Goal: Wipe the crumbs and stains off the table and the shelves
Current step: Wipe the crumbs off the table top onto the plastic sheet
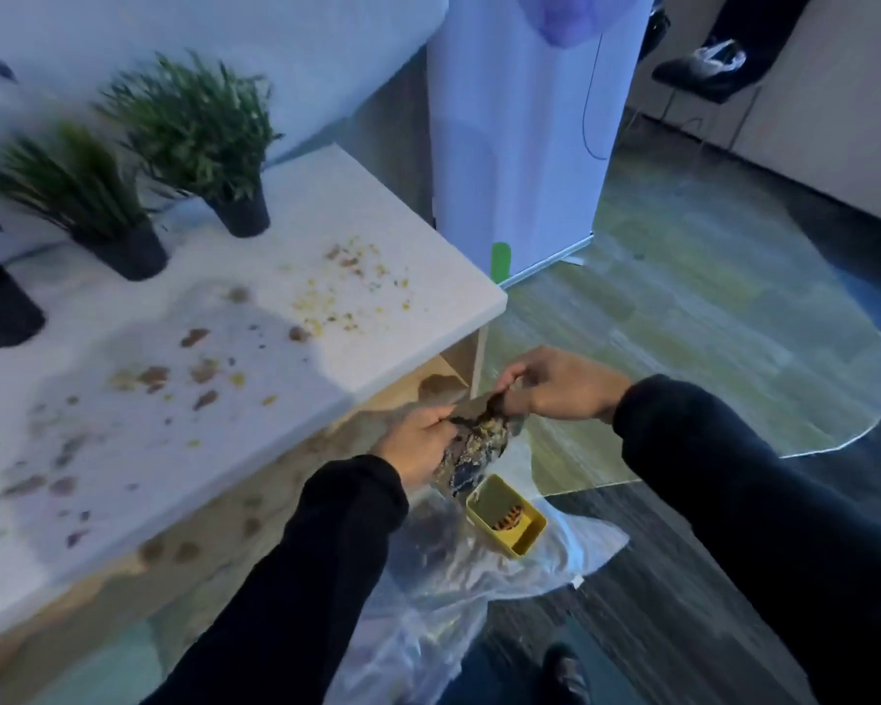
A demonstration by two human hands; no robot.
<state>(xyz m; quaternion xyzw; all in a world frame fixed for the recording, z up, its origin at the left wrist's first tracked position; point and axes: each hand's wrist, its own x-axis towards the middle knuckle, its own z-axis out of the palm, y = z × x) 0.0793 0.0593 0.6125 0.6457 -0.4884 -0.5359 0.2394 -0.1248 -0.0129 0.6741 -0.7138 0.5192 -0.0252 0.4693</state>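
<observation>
While both hands pinch a soiled cloth (479, 440) off the table's corner, crumbs (347, 282) and stains (199, 368) cover the white table (428, 318).

Left hand (420, 445) grips the cloth's lower side; right hand (555, 384) pinches its upper edge with curled fingers. Below them, a yellow tray (522, 544) sits on clear plastic sheeting (453, 592) on the floor. Three potted plants (194, 145) stand along the table's far side.

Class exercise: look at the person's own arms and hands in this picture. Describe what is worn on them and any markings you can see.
Both arms wear long, plain black sleeves that end at the wrists. The left hand and right hand are bare: no gloves. No rings, watch, logos or markings show on the hands or sleeves, though the picture is somewhat blurred.
</observation>
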